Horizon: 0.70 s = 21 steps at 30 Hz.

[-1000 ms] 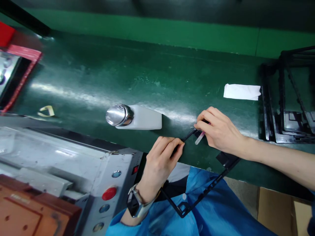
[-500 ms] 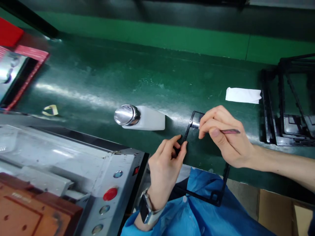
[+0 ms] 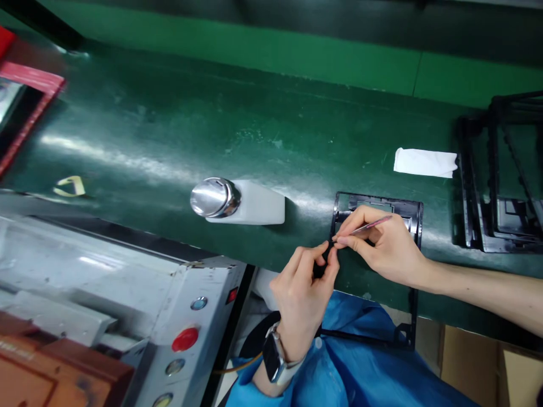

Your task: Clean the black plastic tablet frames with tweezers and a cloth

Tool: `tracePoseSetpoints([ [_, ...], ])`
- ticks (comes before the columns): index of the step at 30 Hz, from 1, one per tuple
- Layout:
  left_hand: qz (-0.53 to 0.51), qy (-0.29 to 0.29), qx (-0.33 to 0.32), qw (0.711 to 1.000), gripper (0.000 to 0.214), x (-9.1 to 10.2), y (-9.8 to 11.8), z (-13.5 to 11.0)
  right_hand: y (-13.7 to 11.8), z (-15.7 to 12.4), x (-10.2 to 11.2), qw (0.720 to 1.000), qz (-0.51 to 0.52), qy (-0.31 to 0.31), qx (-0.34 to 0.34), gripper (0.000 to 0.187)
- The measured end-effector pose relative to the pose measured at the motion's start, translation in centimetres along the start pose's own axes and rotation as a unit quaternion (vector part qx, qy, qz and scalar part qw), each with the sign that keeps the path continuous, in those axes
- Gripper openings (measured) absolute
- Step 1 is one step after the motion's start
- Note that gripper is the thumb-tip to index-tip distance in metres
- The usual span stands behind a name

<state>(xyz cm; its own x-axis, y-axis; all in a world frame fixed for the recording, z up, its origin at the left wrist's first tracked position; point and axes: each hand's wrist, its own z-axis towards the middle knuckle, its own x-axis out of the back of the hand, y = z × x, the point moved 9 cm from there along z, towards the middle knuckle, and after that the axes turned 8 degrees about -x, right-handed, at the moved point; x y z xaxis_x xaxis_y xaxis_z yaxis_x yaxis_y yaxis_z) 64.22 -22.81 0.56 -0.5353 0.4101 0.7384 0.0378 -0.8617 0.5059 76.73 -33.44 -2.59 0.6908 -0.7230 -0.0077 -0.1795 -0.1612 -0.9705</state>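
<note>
A black rectangular plastic frame (image 3: 379,199) lies partly on the green bench, its near end reaching over the edge in front of the blue garment. My left hand (image 3: 303,280) pinches the frame's left side between thumb and fingers. In my right hand (image 3: 384,243) is a slim, reddish pen-like tool (image 3: 373,223), gripped like a pencil. Its tip is close to my left fingertips at the frame's left bar; my fingers hide the exact contact. Left of the frame, a white bottle with a silver cap (image 3: 258,203) stands on the bench.
Several black frames (image 3: 470,226) are stacked at the right, beside a white paper strip (image 3: 425,163). A grey machine with a red button (image 3: 185,339) borders the lower left. A yellowish scrap (image 3: 71,186) and a red-edged tray (image 3: 38,79) lie farther left.
My right hand has moved down and left, bringing the tool beside my left fingers. My left hand has shifted right. The frame has turned, so more of its far end shows.
</note>
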Motion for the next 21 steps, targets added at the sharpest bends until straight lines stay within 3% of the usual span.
tracePoseSetpoints([
  [3, 0.002, 0.007, 0.001, 1.000, 0.003, 0.01, 0.02, -0.04, -0.25, 0.02, 0.06, 1.000, 0.018, 0.006, 0.006, 0.015],
  [11, -0.007, 0.005, 0.005, 1.000, 0.003, -0.01, 0.12, 0.03, -0.56, -0.14, 0.11, 0.998, -0.050, 0.019, 0.039, 0.012],
  [21, -0.021, 0.007, 0.001, 1.000, 0.005, -0.07, 0.08, 0.01, -0.26, -0.18, -0.10, 1.000, -0.021, 0.008, 0.015, 0.013],
])
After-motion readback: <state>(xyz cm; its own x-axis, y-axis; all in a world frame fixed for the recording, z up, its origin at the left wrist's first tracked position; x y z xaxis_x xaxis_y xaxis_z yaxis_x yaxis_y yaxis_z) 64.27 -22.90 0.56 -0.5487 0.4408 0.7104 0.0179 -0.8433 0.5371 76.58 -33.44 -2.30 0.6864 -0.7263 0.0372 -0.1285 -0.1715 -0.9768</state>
